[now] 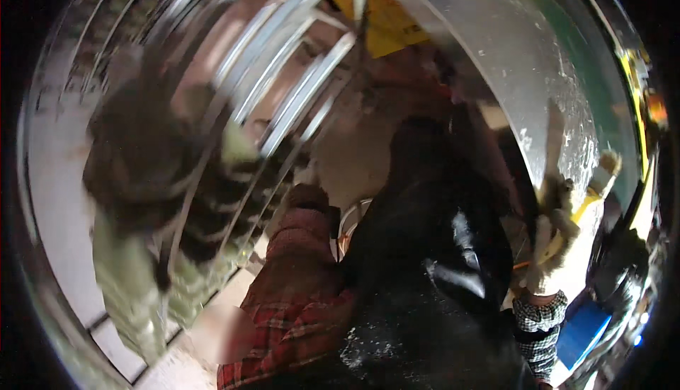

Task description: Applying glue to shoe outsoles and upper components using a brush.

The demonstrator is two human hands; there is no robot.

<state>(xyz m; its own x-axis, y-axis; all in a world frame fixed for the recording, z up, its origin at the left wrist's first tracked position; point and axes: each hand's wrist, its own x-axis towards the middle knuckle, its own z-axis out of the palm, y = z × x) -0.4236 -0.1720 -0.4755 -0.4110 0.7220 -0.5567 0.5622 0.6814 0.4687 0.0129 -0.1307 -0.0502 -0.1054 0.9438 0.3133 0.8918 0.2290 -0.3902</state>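
Head-camera view, lit in harsh patches: your right hand (554,252), in a cream work glove, reaches between 3 and 4 o'clock from a black-and-white checked cuff (542,328). The glove is beside the scuffed grey panel (499,46), which curves down from 12 o'clock past 2 toward 3; a dark, shadow-like streak runs up the panel above it. A yellow strip (585,207) crosses near the fingers, and you cannot tell whether it is glove trim or something gripped. Nor can you tell how far the fingers are parted, or whether they press on the panel.

Near the centre, what appears to be your left hand (309,196) ends a red plaid sleeve (287,319) stretching from 7 o'clock; shadow hides its fingers, so its hold, if any, cannot be told.

Good handling here likely calls for a flat palm on the panel's face, fingertips clear of its rim, and more light before either hand bears weight. Slow movement seems wise, with blurred metal slats (301,99) at 11 o'clock and a yellow sheet (389,25) between 12 and 1. Glossy black clothing (432,298) fills 5 o'clock; a blue object (584,330) rests at 4.
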